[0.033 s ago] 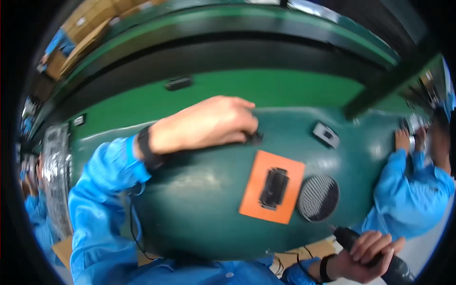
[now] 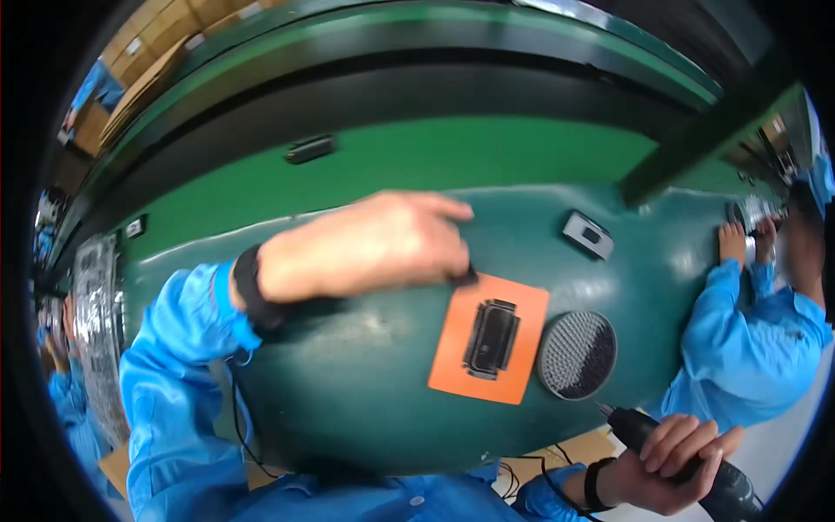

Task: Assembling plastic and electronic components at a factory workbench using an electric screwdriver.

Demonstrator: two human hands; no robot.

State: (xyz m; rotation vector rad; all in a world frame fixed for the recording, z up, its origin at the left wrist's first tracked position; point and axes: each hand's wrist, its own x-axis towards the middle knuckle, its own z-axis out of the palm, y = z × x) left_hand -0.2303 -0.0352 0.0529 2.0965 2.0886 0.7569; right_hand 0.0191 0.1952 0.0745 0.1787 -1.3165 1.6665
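Note:
My left hand [image 2: 374,244], blurred by motion, reaches over the dark green table with its fingers curled around a small dark part [image 2: 465,278]. That part hangs at the upper left corner of an orange pad [image 2: 452,361]; its exact kind is hidden. On the pad lies a black rectangular housing [image 2: 493,339] with a raised rim. Right of the pad sits a round grey dish [image 2: 577,355] with a dimpled surface, partly covered by tiny dark pieces. At the lower right, my right hand [image 2: 674,465] is wrapped round a black electric screwdriver [image 2: 635,428], its bit pointing toward the dish.
A grey device [image 2: 589,235] lies beyond the dish, near a green post [image 2: 678,143]. A black object [image 2: 310,149] rests on the far green strip. Clear plastic-wrapped goods [image 2: 97,322] stand at left. A co-worker in blue [image 2: 748,348] sits at right.
My left hand has moved slightly nearer with the small dark part, which now overlaps the orange pad's corner. My right hand still holds the screwdriver. The whole view has shifted a little.

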